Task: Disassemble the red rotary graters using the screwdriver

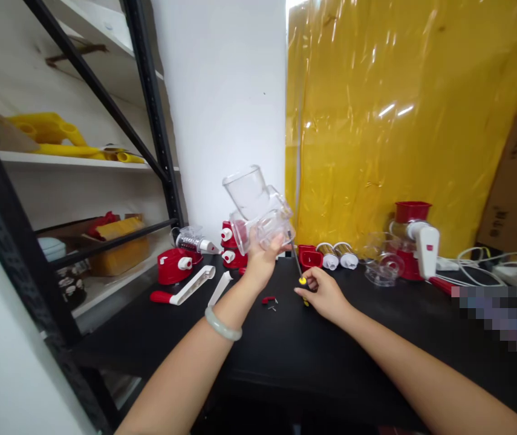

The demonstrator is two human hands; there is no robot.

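My left hand [262,254] is closed around a clear plastic grater housing [249,199], holding it tilted above the table. In my right hand [324,293] is a screwdriver [298,260] with a yellow and black handle, gripped between thumb and fingers. Its shaft points up, and the tip meets or overlaps the housing's right side; whether it touches a screw cannot be seen. Below the hands lie a small red part [268,299] and a few tiny screws [273,309]. A white crank handle [192,285] with a red grip rests to the left.
Red grater bases [174,266] stand at the back left. Two metal grating drums [347,255] lie near a red tray [310,258]. An assembled red and white grater [415,241], a clear housing [383,263] and white cables [476,266] are on the right. A black-framed shelf [158,121] borders the left.
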